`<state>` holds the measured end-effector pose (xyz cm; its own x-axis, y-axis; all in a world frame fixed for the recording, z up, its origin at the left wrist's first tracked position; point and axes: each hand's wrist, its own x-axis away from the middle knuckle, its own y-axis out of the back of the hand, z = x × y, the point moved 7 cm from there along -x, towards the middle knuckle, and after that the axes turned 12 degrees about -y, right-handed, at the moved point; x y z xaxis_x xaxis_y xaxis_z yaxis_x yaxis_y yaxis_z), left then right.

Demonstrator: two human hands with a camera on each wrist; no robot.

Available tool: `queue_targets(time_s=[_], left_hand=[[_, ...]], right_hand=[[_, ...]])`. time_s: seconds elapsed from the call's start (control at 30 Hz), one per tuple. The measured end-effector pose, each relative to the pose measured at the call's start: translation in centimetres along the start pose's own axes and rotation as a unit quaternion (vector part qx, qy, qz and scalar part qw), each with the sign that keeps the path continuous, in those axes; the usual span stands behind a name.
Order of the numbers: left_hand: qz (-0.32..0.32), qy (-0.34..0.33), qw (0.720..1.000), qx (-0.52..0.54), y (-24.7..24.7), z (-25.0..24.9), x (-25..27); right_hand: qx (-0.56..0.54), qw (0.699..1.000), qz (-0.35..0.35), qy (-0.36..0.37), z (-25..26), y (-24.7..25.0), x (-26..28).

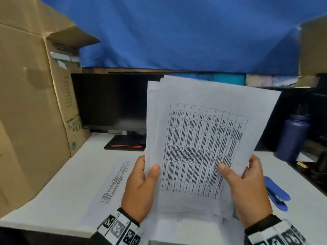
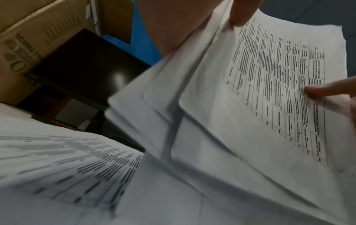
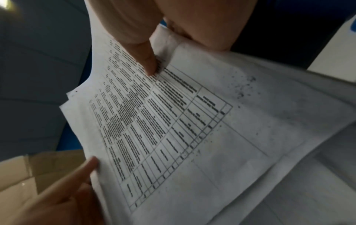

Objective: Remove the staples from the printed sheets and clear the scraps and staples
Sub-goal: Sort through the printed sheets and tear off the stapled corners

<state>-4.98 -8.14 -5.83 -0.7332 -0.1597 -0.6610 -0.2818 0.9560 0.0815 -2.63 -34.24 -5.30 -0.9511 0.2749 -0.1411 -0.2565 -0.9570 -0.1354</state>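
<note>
I've got the sheets (image 1: 203, 138) up off the desk (image 1: 53, 183), tilted toward the cam, printed table facing me. L hand (image 1: 141, 188) grips the lower-left edge, thumb on the front, other fingers behind the stack. R hand (image 1: 247, 190) grips the lower-right edge the same way, thumb (image 3: 148, 60) pressed on the table print. From the L wrist cam the stack fans apart at the near edge, several sheets w/ gaps between. Can't see any staple in these views. One more printed page (image 1: 115, 183) lies flat on the desk just left of my L hand. Blue staple remover (image 1: 276, 191) sits on the desk right of my R hand, not touching it. Monitor (image 1: 109, 103) behind the sheets, cardboard box (image 1: 26, 103) at left, dark bottle (image 1: 292, 137) at right.
</note>
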Motion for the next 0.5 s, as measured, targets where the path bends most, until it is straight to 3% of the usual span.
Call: queue_targets(time_s=[0.13, 0.27, 0.5], left_hand=[[-0.017, 0.023, 0.999, 0.043, 0.0, 1.3, 0.9], [-0.033, 0.039, 0.996, 0.078, -0.2, 2.1, 1.5], [-0.050, 0.013, 0.998, -0.028, 0.1, 1.8, 1.9]], right_hand=[[0.025, 0.999, 0.035, 0.012, -0.6, -0.6, 0.6], [-0.035, 0.998, 0.045, -0.025, -1.2, -0.5, 0.6], [0.034, 0.999, 0.000, -0.010, -0.3, 0.1, 1.0]])
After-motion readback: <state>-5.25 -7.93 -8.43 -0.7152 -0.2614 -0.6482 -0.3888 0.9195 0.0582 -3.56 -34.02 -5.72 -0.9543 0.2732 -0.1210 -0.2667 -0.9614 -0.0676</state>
